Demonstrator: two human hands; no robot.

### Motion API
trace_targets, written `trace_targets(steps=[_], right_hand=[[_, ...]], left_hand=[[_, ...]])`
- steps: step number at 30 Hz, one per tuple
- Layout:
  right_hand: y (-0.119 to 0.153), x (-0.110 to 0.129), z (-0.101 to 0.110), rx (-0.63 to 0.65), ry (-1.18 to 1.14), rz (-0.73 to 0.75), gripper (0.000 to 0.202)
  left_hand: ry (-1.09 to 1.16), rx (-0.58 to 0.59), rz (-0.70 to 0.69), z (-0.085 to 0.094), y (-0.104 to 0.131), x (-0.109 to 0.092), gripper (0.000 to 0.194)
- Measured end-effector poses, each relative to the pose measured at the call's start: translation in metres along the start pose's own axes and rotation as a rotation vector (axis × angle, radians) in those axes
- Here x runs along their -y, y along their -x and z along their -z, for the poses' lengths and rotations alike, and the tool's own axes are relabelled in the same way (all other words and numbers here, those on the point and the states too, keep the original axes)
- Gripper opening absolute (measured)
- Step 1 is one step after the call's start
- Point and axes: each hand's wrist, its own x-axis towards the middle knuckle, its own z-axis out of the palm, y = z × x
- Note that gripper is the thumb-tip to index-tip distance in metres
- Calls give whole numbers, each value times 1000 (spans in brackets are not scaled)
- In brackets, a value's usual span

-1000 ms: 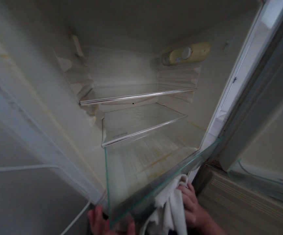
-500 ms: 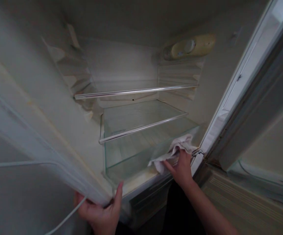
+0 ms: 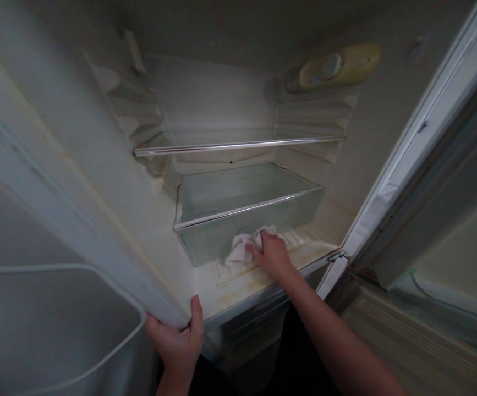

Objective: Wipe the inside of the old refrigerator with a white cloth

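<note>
In the lower part of an open refrigerator, my right hand [image 3: 273, 256] holds a crumpled white cloth [image 3: 242, 247]. The cloth is low against the front of a clear drawer [image 3: 205, 242], just above the stained refrigerator floor [image 3: 238, 289]. The drawer sits beneath a glass shelf [image 3: 246, 190] with a shiny front trim. My left hand [image 3: 178, 338] is closed round the lower left front edge of the refrigerator [image 3: 155, 297], thumb up on the inner side, its other fingers partly hidden.
Above is another shelf with a metallic trim [image 3: 238, 147]. A yellowed control housing with a round dial [image 3: 333, 66] is on the right wall. The open door [image 3: 440, 220] stands at right, near a hinge [image 3: 338, 256]. A pale cable [image 3: 98, 269] loops at left.
The clear drawer has gone back under the glass shelf, baring the floor in front. My right hand and the cloth have moved left. My left hand still grips the edge.
</note>
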Motion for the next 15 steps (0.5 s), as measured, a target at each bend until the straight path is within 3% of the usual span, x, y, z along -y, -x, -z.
trace_targets(steps=[2, 5, 9, 12, 15], right_hand=[[17, 21, -11, 120, -26, 201, 42], [40, 57, -27, 154, -111, 431, 38], [57, 83, -38, 154, -180, 495, 32], [63, 65, -36, 104, -185, 417, 38], [62, 12, -21, 61, -134, 275, 39]], left_hand=[[-21, -5, -15, 0, 0, 3, 54], [-35, 7, -65, 2, -2, 7, 52], [-30, 22, -75, 3, -4, 7, 60], [-72, -2, -120, 2, -4, 8, 60], [-90, 5, -83, 4, -4, 13, 64]])
